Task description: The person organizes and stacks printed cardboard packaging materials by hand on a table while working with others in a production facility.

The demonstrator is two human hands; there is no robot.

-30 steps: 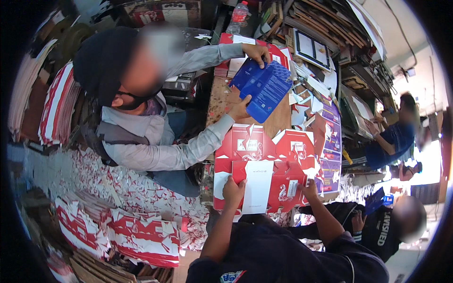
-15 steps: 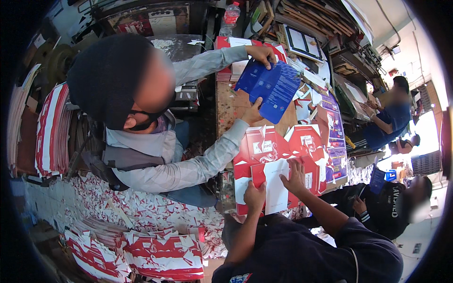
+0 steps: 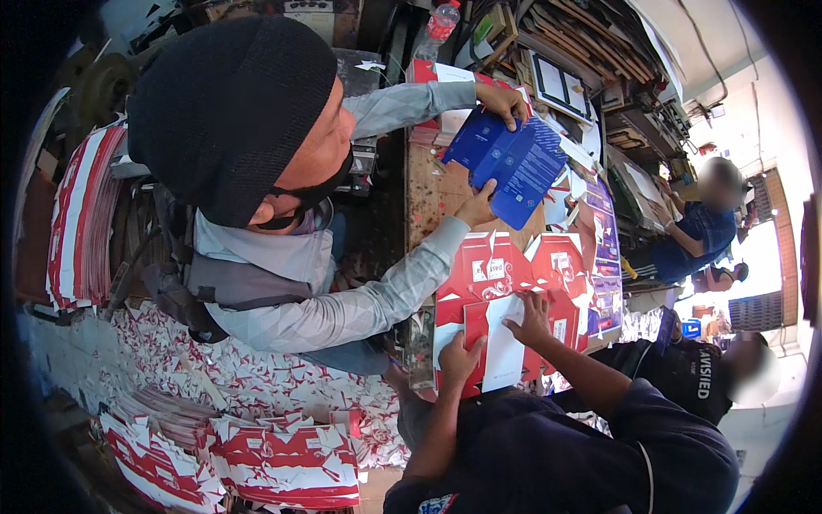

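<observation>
At the far left a stack of red-and-white flat cartons (image 3: 81, 218) stands on edge, and lower down more red-and-white carton stacks (image 3: 282, 467) lie amid paper scraps (image 3: 214, 377) on the floor. A person in a dark knit cap (image 3: 227, 111) and grey sleeves leans over the wooden counter (image 3: 432, 193), both of that person's hands gripping a blue folded carton (image 3: 512, 163) near the counter's far end. Closer in, the red-and-white carton blank (image 3: 505, 295) lies flat on the counter, its white inner flap (image 3: 503, 351) turned up. The left hand (image 3: 461, 358) pinches the blank's near left edge, fingers closed on it. The right hand (image 3: 531, 319) lies open and flat, pressing the white flap down. Just right of the blank, purple printed sheets (image 3: 604, 257) lie in a pile. Farther right, another person in blue (image 3: 698, 236) sits well apart.
</observation>
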